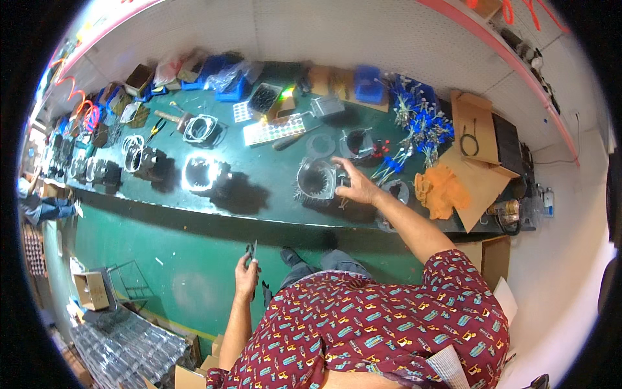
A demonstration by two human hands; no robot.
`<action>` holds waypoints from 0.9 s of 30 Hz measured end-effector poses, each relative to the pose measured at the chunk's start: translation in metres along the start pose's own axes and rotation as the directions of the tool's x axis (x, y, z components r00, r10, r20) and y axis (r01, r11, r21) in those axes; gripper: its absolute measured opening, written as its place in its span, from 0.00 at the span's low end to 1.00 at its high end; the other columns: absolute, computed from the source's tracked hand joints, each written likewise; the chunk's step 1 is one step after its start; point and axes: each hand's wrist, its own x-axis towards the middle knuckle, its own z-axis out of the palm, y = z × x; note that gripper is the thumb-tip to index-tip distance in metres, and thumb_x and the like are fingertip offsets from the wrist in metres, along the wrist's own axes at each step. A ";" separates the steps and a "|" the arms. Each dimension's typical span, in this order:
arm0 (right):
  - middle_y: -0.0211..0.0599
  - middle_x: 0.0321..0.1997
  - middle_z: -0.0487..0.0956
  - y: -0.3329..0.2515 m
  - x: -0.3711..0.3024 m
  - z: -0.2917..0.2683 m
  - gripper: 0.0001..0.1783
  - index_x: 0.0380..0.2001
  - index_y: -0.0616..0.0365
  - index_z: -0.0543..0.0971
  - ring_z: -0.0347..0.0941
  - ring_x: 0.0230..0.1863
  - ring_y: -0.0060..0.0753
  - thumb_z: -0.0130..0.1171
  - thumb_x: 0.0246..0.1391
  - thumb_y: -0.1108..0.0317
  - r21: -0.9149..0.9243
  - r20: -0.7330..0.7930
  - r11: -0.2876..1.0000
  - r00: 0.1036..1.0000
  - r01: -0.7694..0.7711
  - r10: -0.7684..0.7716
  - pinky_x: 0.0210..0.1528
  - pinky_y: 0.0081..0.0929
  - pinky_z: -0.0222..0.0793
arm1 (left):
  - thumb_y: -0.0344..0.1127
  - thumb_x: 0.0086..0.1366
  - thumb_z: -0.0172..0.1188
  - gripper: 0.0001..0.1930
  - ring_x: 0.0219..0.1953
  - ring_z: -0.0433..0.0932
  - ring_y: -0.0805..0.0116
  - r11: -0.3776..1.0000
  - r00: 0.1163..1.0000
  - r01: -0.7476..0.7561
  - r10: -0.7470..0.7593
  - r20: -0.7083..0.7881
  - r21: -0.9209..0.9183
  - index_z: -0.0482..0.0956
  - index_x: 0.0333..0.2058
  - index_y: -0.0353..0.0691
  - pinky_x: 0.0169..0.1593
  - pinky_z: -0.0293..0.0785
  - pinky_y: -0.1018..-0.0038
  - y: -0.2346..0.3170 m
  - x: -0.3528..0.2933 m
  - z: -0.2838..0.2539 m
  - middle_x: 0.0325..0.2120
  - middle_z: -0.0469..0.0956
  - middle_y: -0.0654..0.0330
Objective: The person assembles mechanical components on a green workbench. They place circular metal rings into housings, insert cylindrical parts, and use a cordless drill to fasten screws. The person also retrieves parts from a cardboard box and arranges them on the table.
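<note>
My right hand (357, 187) is at the right side of a round grey metal housing (316, 181), its thumb and fingers curved about the rim. The housing stands on the green bench with its hollow side up. Away from the bench edge, low on the left, my left hand (246, 277) is closed round a small scissors-like tool (253, 249) with a dark part and a thin pale tip. Behind the first housing are a flat grey ring (320, 145) and a second round housing (356, 142). A plate-like metal part (395, 190) lies right of my right hand.
More housings (201, 174) stand in a row along the left of the bench (272, 175). Blue-capped wires (421, 123), an orange cloth (442, 190) and cardboard (483, 188) are at right. A sticker sheet (275, 130) and blue bins (369, 84) lie behind. Another person (48, 204) is far left.
</note>
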 end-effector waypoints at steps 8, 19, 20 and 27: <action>0.49 0.45 0.85 0.059 0.021 -0.006 0.20 0.50 0.64 0.80 0.83 0.46 0.41 0.63 0.53 0.68 -0.088 -0.417 0.980 0.901 -0.176 0.124 0.48 0.36 0.78 | 0.43 0.73 0.56 0.27 0.21 0.69 0.77 0.939 0.997 -0.063 0.072 0.016 -0.338 0.66 0.66 0.39 0.22 0.67 0.79 0.134 0.088 0.054 0.26 0.75 0.62; 0.55 0.54 0.78 0.132 0.189 0.031 0.17 0.48 0.66 0.77 0.73 0.59 0.58 0.56 0.55 0.73 -0.672 -0.093 0.718 0.983 -0.179 0.159 0.58 0.48 0.73 | 0.41 0.74 0.53 0.35 0.58 0.70 0.62 0.908 0.920 -0.393 0.388 -0.061 -0.146 0.49 0.74 0.43 0.63 0.64 0.64 0.227 0.175 0.103 0.60 0.72 0.49; 0.54 0.55 0.78 0.142 0.195 0.036 0.17 0.49 0.66 0.78 0.73 0.59 0.58 0.56 0.56 0.72 -0.729 -0.088 0.664 0.985 -0.164 0.147 0.57 0.50 0.74 | 0.35 0.73 0.56 0.35 0.58 0.72 0.63 0.895 0.897 -0.443 0.442 -0.023 -0.049 0.51 0.73 0.38 0.60 0.68 0.68 0.215 0.175 0.103 0.58 0.73 0.47; 0.46 0.50 0.81 0.149 0.200 0.048 0.13 0.46 0.59 0.80 0.76 0.55 0.48 0.58 0.57 0.72 -0.834 -0.054 0.537 0.987 -0.128 0.152 0.53 0.43 0.77 | 0.35 0.71 0.60 0.30 0.45 0.75 0.70 0.976 0.976 -0.212 0.214 0.031 -0.041 0.64 0.67 0.30 0.47 0.75 0.74 0.123 0.074 0.066 0.50 0.78 0.52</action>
